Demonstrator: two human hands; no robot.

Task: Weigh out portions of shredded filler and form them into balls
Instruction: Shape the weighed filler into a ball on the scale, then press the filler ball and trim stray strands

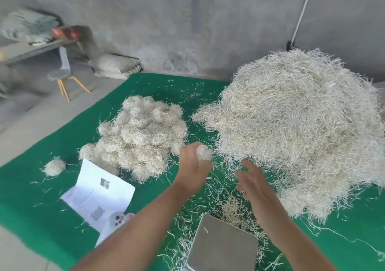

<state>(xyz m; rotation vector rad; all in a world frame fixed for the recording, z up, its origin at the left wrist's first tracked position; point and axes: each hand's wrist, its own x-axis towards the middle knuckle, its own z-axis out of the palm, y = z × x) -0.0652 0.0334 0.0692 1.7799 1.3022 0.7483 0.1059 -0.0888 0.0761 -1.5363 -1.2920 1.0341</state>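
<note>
Above the green mat (52,218), a little beyond the scale, the left hand (192,169) had its fingers curled round a small wad of shredded filler (203,153), which sat at the fingertips on the far side of the hand. It looked compact, close to round, with no clear long axis, though blur hid its edges. The right hand (253,184) hung just to the right of it and slightly nearer, fingers spread and relaxed, holding nothing. The two hands were apart, with a strip of strand-littered mat showing between them.

My reading was that the wad was a finished or nearly finished ball. The pile of balls (141,139) lay to the left and farther off, on the left hand's side, so that hand was the nearer one for dropping it there. Nothing stood between the wad and that pile.

To the right, touching nothing but very near the right hand's fingertips, rose the big heap of loose filler (300,129). The steel scale (223,247) sat nearest, its pan bare apart from a few stray strands at the far edge. A single ball (54,166) lay alone far left, and a folded paper sheet (98,195) rested near the pile.
</note>
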